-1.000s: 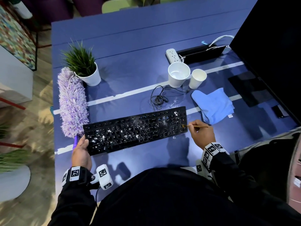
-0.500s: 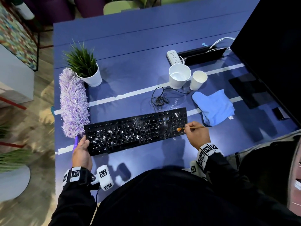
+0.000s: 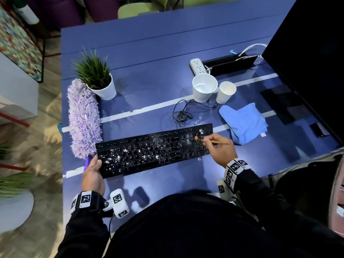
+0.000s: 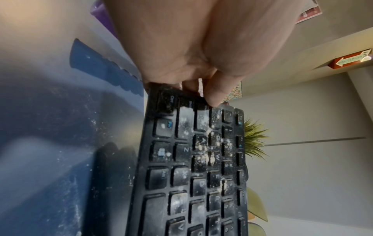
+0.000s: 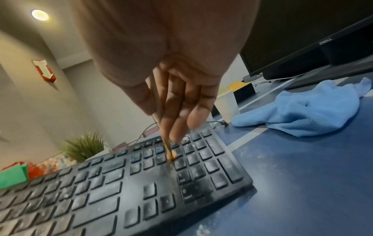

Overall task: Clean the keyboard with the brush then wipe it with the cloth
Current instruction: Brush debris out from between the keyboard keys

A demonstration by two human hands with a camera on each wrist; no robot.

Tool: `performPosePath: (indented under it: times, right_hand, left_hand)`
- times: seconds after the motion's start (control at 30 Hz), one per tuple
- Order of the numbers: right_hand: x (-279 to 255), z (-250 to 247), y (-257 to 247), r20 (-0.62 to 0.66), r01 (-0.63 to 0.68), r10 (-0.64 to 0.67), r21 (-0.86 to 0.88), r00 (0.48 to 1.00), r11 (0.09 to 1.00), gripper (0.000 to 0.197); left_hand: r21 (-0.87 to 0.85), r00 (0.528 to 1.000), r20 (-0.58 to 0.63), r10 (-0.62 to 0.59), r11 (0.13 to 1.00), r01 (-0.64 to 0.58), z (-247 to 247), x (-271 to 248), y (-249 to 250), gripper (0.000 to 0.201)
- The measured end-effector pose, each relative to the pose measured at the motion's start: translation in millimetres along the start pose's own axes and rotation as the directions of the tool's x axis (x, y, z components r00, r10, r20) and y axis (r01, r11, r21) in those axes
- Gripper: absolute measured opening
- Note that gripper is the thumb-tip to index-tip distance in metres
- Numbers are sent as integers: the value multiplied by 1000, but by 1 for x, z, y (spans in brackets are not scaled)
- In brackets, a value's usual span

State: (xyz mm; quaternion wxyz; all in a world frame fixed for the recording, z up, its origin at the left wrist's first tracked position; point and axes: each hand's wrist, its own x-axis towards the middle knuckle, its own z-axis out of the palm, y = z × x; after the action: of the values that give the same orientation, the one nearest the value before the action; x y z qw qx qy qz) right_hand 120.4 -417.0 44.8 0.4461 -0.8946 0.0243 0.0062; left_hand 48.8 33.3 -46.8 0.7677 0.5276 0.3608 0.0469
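While right hand (image 3: 221,149) brushes: one keyboard (image 3: 149,151), one brush (image 3: 214,141), one cloth (image 3: 243,121)

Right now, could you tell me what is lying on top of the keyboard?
White crumbs and dust speckle the keyboard, densest left of centre. The brush tip touches keys at the right end, held by the right hand, which hides some keys.

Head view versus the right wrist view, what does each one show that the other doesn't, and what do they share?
Only the head view shows the left hand gripping the keyboard's left end, the purple duster, the power strip and the larger white cup.

Only the right wrist view shows the DELL logo on the monitor and a ceiling light.

Both show the right hand holding the small brush with its bristles on the dusty keyboard, plus the blue cloth and potted plant.
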Motion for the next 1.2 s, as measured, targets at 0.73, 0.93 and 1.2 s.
performPosePath:
  times: [0.73, 0.93, 1.2]
  right_hand:
    - [2, -22, 8, -101, -268, 248, -374, 963, 888, 13]
    - [-6, -5, 7, 74, -70, 79, -114, 994, 991, 20]
    - [1, -17, 20, -152, -223, 202, -142, 968, 964, 18]
  left_hand:
    - [15, 999, -3, -38, 999, 38, 10, -7, 5, 54]
    - [23, 999, -20, -41, 999, 41, 9, -7, 4, 53]
    - [10, 999, -30, -38, 999, 38, 13, -15, 5, 53]
